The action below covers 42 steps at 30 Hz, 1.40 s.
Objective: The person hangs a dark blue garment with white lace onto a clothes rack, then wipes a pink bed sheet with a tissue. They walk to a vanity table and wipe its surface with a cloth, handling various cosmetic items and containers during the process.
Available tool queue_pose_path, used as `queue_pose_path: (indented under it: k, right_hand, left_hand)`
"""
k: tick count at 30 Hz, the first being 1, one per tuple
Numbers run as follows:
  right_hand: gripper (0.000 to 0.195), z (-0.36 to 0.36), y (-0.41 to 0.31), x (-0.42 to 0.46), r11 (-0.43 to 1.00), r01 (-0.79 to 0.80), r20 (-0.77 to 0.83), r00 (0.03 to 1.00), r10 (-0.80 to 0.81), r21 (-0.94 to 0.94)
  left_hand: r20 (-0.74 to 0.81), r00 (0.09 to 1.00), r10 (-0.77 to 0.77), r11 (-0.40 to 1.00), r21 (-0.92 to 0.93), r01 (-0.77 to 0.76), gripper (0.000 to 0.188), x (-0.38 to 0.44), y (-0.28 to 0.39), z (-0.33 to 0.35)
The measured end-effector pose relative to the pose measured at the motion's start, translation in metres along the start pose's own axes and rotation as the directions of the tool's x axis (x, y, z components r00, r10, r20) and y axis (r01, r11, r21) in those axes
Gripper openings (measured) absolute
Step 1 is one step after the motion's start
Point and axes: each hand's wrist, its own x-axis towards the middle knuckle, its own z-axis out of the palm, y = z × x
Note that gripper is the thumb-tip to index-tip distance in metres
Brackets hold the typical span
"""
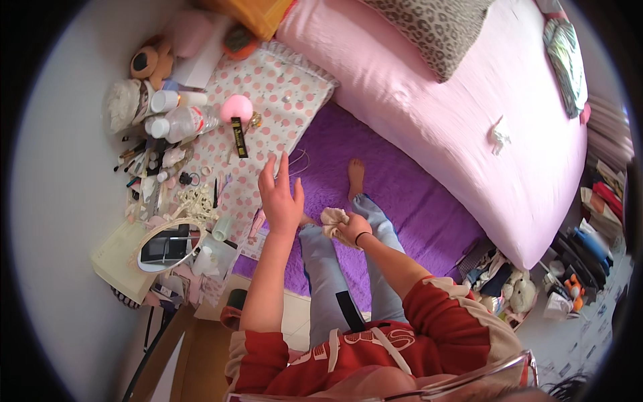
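In my right hand (357,229) is a crumpled beige cloth (333,221), gripped in front of my thighs. My left hand (282,203) is raised with its fingers apart and holds nothing; it appears beside the edge of a table with a peach-print tablecloth (271,95). On that cloth lie a pink round object (237,108) and a black packet (240,138) with writing. A clear plastic bottle (188,123) with a white cap lies near the wall. Closer to me stands an oval mirror (171,246) in an ornate frame.
A purple plush rug (417,216) covers the floor under my feet. Beyond it is a bed with a pink sheet (402,110), bearing a leopard-print pillow (447,40) and a crumpled tissue (500,135). Makeup brushes (131,153) crowd the table's wall side. Soft toys (521,291) sit at the right.
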Motion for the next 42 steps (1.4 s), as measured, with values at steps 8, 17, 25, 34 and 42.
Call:
queue_pose_path:
  k: [8,17,25,34,42]
  right_hand:
    - [0.052,-0.055,0.047,0.049,0.955,0.003,-0.213,0.975,0.063,0.298]
    - [0.067,-0.183,0.105,0.05,0.942,0.328,-0.374,0.884,-0.28,0.071]
    - [0.052,-0.405,0.132,0.009,0.919,0.318,-0.847,0.397,-0.354,-0.235]
    - [0.012,-0.417,0.141,0.047,0.865,0.497,-0.8,0.489,-0.348,-0.072]
    - [0.02,-0.248,0.017,-0.033,0.631,0.617,-0.19,0.769,-0.61,0.47]
  left_hand:
    - [0.165,0.984,0.068,0.997,-0.039,-0.062,0.061,-0.022,0.055,0.043]
    - [0.365,0.931,0.011,0.989,-0.14,0.044,0.054,-0.026,0.149,0.152]
    - [0.405,0.91,0.09,0.974,-0.228,0.005,0.041,-0.015,0.234,0.174]
    - [0.277,0.96,-0.045,0.908,-0.39,0.155,0.03,-0.021,0.243,0.143]
    - [0.697,0.632,-0.338,-0.25,-0.714,0.654,0.028,-0.052,0.189,0.116]
